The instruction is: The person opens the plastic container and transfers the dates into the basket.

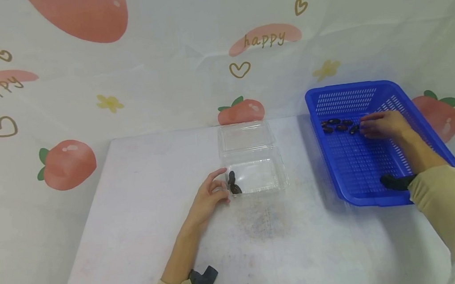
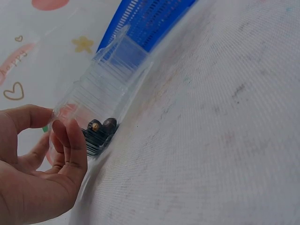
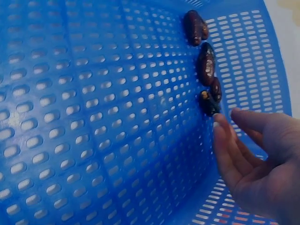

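Right hand (image 3: 255, 161) — fingers loose, empty — fingertips just beside the nearest date (image 3: 209, 104).

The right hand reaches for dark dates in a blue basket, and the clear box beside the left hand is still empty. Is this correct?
Not quite. The clear box is not empty: the left wrist view shows dates inside, by the left hand. The right hand does reach for dates in the blue basket.

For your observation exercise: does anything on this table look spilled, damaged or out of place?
Nothing stands out. The dates lie inside the blue basket by the right hand; two more sit in the clear box, upright and lid open, which the left hand touches.
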### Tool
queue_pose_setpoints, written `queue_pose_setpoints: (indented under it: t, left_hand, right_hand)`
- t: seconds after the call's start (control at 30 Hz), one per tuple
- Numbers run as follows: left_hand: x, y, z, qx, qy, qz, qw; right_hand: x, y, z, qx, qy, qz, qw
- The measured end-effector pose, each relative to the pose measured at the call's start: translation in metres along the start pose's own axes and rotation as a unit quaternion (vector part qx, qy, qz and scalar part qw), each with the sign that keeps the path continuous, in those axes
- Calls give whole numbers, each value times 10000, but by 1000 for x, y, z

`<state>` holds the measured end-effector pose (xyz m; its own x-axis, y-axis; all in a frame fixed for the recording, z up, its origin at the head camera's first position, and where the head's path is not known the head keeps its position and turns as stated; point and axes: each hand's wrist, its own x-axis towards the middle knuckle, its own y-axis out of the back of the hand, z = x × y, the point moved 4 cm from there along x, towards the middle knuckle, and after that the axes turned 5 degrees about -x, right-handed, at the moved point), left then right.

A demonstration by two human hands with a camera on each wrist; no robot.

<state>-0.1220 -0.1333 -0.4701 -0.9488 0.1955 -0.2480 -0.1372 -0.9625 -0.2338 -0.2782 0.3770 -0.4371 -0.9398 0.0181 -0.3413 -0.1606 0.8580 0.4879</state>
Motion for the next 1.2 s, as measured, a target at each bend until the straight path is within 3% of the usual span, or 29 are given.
queue_pose_setpoints:
  t: [0.3,0.67,1.2]
  left_hand:
    - [-1,0,1,34,58,46,10000]
    - [0,0,2,94,86,48,9999]
    - [1,-1,1,70,71,138,9999]
  right_hand:
    - [-11,-2,-37,218,617,220,9976]
    - [-41,-32,-95,963,1598,-391,9817]
    - [-80,-107,-142,790,1725,-748,9790]
